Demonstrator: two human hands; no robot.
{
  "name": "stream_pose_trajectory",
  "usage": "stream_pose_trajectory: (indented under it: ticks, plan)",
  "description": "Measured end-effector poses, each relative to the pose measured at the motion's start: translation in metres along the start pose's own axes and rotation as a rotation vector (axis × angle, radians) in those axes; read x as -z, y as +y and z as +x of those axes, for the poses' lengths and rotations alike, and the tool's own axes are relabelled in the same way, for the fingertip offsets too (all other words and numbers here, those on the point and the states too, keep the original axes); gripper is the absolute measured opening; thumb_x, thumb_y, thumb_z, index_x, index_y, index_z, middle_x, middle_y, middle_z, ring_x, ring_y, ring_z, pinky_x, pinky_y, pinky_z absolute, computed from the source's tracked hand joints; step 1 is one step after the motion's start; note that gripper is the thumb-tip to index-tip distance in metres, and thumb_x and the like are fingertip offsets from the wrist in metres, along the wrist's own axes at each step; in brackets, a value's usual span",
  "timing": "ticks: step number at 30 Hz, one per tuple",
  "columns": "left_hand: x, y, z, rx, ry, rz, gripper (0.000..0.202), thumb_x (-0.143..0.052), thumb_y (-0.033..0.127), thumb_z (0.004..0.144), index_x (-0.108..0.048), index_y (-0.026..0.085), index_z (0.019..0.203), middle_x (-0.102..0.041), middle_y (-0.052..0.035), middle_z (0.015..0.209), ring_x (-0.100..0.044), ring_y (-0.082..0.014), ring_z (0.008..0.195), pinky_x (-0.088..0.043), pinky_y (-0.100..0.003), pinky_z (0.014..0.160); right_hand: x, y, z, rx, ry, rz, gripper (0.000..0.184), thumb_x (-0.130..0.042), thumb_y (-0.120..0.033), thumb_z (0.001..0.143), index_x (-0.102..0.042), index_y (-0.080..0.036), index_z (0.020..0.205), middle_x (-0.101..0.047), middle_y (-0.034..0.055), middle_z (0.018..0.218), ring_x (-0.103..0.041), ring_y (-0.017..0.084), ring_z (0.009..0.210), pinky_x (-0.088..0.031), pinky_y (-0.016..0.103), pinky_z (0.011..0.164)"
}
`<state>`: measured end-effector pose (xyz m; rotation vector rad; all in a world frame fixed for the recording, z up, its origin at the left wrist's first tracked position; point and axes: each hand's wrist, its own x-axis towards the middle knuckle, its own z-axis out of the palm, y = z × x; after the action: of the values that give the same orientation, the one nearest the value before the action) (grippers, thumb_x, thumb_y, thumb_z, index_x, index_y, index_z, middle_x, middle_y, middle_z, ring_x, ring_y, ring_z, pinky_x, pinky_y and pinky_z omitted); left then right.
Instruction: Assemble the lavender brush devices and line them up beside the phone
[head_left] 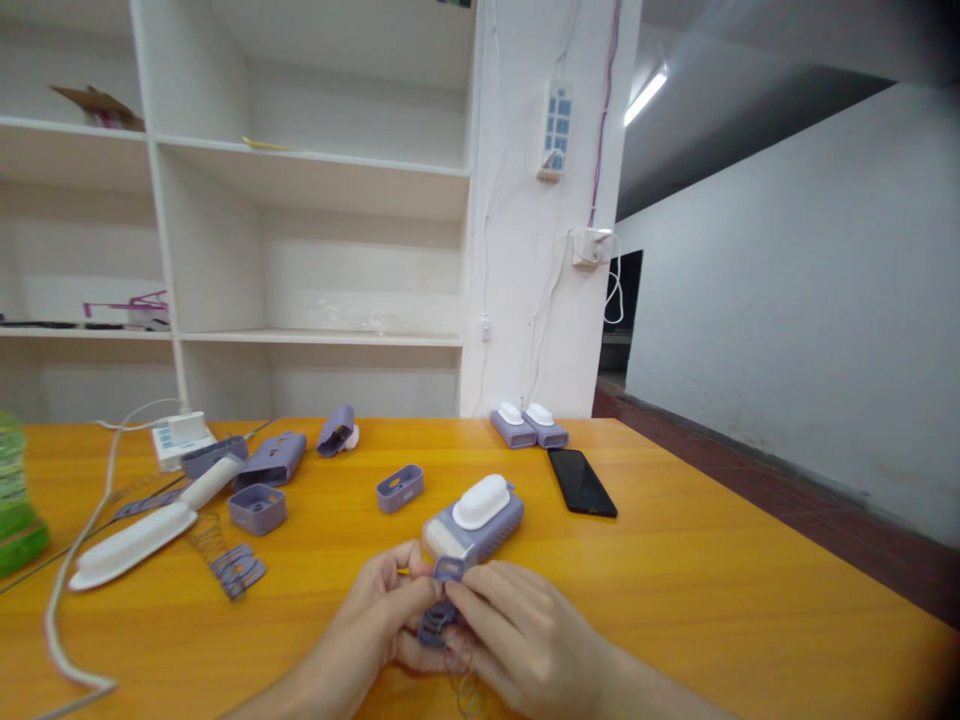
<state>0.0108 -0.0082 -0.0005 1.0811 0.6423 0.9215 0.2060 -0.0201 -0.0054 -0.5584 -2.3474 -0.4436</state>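
Observation:
Right in front of me, my left hand [386, 605] and my right hand [529, 625] pinch a small purple plastic part [448, 569] between them. It has a rounded, loop-like upper end, and fingers cover much of its lower half. Thin loose wires [463, 672] trail below it, by the right fingers. Just beyond my fingertips lies a purple case with a white oval piece [481, 502] on top. Farther left sits a shallow purple ring-shaped shell [400, 488].
On the left are a purple cup-like shell [258, 510], a purple plate with fine wires [238, 572], a white long-handled piece [139, 545], a white cable [56, 620] and a green bottle [16, 500]. A black phone [582, 482] and two purple cases [529, 428] lie right.

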Motion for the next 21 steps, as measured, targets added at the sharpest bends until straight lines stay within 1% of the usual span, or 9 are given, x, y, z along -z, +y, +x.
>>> stream_pose_trajectory:
  ticks: [3, 6, 8, 11, 13, 16, 19, 21]
  plan:
    - [0.001, -0.001, 0.001, -0.004, 0.004, 0.013, 0.033, -0.074, 0.03, 0.083, -0.043, 0.02, 0.08, -0.062, 0.0026, 0.068, -0.064, -0.0134, 0.059, -0.06, -0.034, 0.062, 0.0, -0.002, 0.002, -0.004, -0.004, 0.007, 0.024, -0.051, -0.017, 0.098, -0.062, -0.004, 0.115, -0.068, 0.0136, 0.092, -0.064, 0.024, 0.085, -0.057, 0.034, 0.079]
    - [0.003, -0.004, 0.001, -0.026, -0.026, 0.01, 0.035, -0.074, 0.032, 0.084, -0.041, 0.021, 0.082, -0.06, 0.0037, 0.068, -0.062, -0.0112, 0.055, -0.057, -0.029, 0.058, 0.0, -0.003, 0.002, 0.004, -0.021, -0.006, 0.021, -0.052, -0.017, 0.098, -0.063, -0.005, 0.111, -0.067, 0.0126, 0.089, -0.062, 0.023, 0.082, -0.057, 0.034, 0.076]
    - [0.005, -0.006, 0.001, -0.031, -0.037, 0.001, 0.036, -0.073, 0.034, 0.085, -0.04, 0.022, 0.084, -0.06, 0.0043, 0.069, -0.062, -0.0109, 0.056, -0.058, -0.029, 0.059, 0.0, -0.004, 0.002, 0.002, -0.037, -0.019, 0.022, -0.051, -0.017, 0.098, -0.063, -0.005, 0.111, -0.067, 0.0126, 0.089, -0.062, 0.023, 0.08, -0.057, 0.034, 0.074]
    - [0.006, -0.01, 0.003, -0.035, -0.035, -0.001, 0.039, -0.074, 0.035, 0.085, -0.037, 0.023, 0.086, -0.06, 0.0051, 0.071, -0.064, -0.0117, 0.058, -0.06, -0.035, 0.063, 0.0, -0.004, 0.003, -0.013, -0.051, -0.018, 0.023, -0.05, -0.016, 0.097, -0.062, -0.004, 0.113, -0.067, 0.0135, 0.089, -0.061, 0.024, 0.08, -0.057, 0.035, 0.073]
    - [0.008, -0.012, 0.004, -0.048, -0.026, 0.01, 0.041, -0.076, 0.035, 0.084, -0.036, 0.023, 0.085, -0.058, 0.0061, 0.07, -0.063, -0.0114, 0.058, -0.061, -0.036, 0.062, 0.001, -0.005, 0.004, -0.014, -0.053, -0.007, 0.024, -0.05, -0.015, 0.097, -0.062, -0.003, 0.114, -0.067, 0.0141, 0.09, -0.061, 0.024, 0.081, -0.057, 0.035, 0.073]
    - [0.01, -0.015, 0.006, -0.057, -0.017, 0.049, 0.041, -0.076, 0.036, 0.084, -0.037, 0.023, 0.084, -0.057, 0.0066, 0.069, -0.061, -0.0108, 0.057, -0.06, -0.032, 0.058, 0.003, -0.005, 0.006, -0.01, -0.051, 0.009, 0.023, -0.051, -0.015, 0.096, -0.062, -0.004, 0.112, -0.067, 0.0142, 0.09, -0.06, 0.024, 0.079, -0.057, 0.034, 0.072]
    - [0.011, -0.017, 0.007, -0.073, -0.008, 0.086, 0.041, -0.076, 0.038, 0.082, -0.038, 0.022, 0.083, -0.058, 0.005, 0.068, -0.063, -0.0123, 0.058, -0.057, -0.026, 0.053, 0.003, -0.006, 0.007, -0.026, -0.058, 0.034, 0.023, -0.05, -0.015, 0.095, -0.062, -0.005, 0.112, -0.066, 0.014, 0.09, -0.06, 0.024, 0.079, -0.057, 0.034, 0.071]
    - [0.01, -0.016, 0.007, -0.085, 0.005, 0.101, 0.042, -0.077, 0.039, 0.081, -0.039, 0.022, 0.082, -0.059, 0.0044, 0.067, -0.063, -0.0133, 0.057, -0.057, -0.026, 0.051, 0.002, -0.006, 0.006, -0.046, -0.061, 0.056, 0.024, -0.051, -0.016, 0.095, -0.061, -0.005, 0.113, -0.066, 0.0142, 0.092, -0.06, 0.024, 0.081, -0.057, 0.034, 0.072]
